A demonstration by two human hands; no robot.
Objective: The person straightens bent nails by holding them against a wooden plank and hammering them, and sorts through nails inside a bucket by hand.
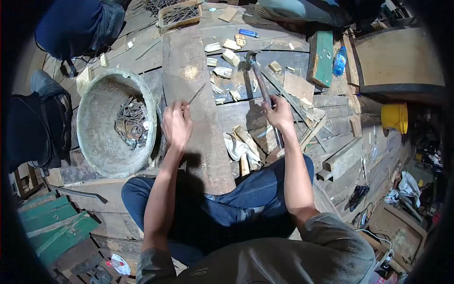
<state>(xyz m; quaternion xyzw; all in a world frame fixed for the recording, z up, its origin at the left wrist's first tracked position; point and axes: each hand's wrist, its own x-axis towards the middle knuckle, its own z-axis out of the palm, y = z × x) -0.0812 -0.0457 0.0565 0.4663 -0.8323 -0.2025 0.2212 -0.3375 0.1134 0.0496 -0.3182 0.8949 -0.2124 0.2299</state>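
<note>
My left hand (177, 124) is closed, pinching a long dark nail (196, 93) that slants up and to the right above a wide wooden plank (182, 52). The plank runs lengthwise in front of my crossed legs. In my right hand (280, 114) is a claw hammer (259, 77), gripped around its handle with the head pointing away from me. Wood offcuts (231, 57) lie scattered beyond the hammer. To the left of my left hand, a large grey basin (101, 120) stands tilted, with rusty nails and metal scraps (132, 122) inside.
A tray of nails (179, 15) sits at the far end. On the right are a green-painted block (321, 59), a blue bottle (339, 61) and a yellow bucket (395, 117). Green boards (56, 222) lie at lower left. Other people sit at left and top.
</note>
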